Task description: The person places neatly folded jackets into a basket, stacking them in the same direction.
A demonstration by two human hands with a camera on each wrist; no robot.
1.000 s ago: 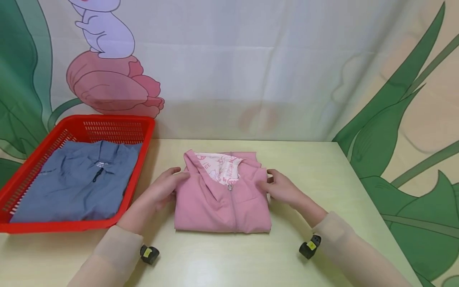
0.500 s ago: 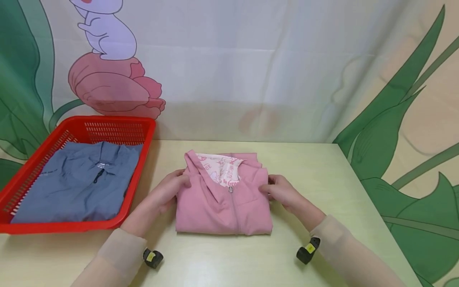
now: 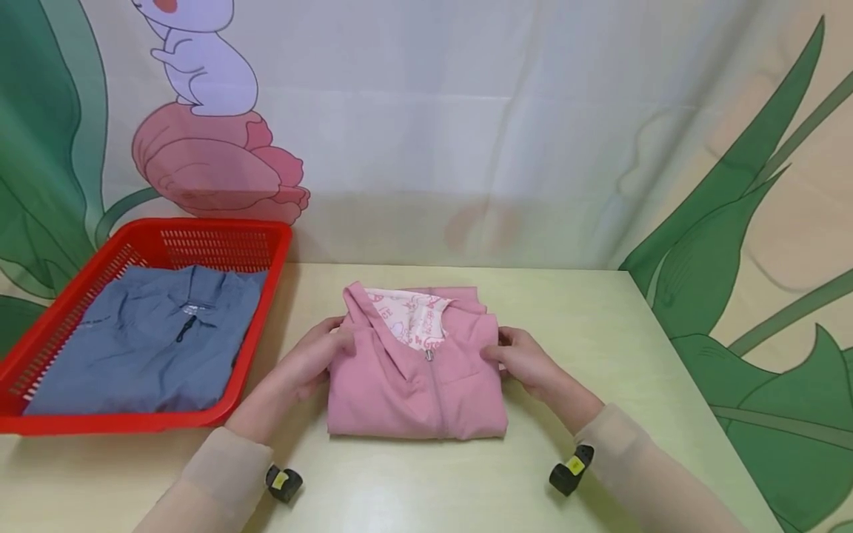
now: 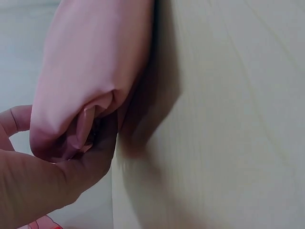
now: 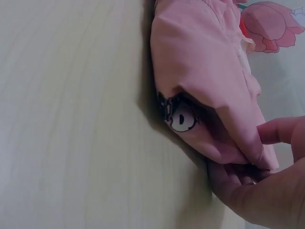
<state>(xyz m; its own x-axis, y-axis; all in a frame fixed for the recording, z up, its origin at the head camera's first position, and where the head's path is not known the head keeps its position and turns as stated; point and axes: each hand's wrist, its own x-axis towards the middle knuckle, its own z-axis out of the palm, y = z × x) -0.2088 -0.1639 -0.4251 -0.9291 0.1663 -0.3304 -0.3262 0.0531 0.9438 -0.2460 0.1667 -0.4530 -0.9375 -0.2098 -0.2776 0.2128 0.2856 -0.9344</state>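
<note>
A folded pink zip-up jacket (image 3: 386, 396) lies on the table, its neck opening showing a white lining (image 3: 416, 318) with pink print. On its left side, my left hand (image 3: 313, 359) grips the edge, thumb on top and fingers tucked beneath. My right hand (image 3: 529, 363) pinches the opposite edge the same way. In the left wrist view the folded layers of the jacket (image 4: 95, 57) sit between thumb and fingers. The right wrist view shows the jacket's side (image 5: 200, 57) with a black-and-white printed patch (image 5: 181, 119) near the fold.
A red plastic basket (image 3: 283, 244) stands at the left, holding a folded blue-grey garment (image 3: 153, 348) with a dark zip pull. Behind the pale wooden table (image 3: 566, 311) hangs a printed curtain (image 3: 426, 148). Each wrist wears a small black camera (image 3: 284, 483).
Both hands have closed in on the jacket's side edges and now hold them. The jacket lies in nearly the same spot; the whole view has shifted slightly.
</note>
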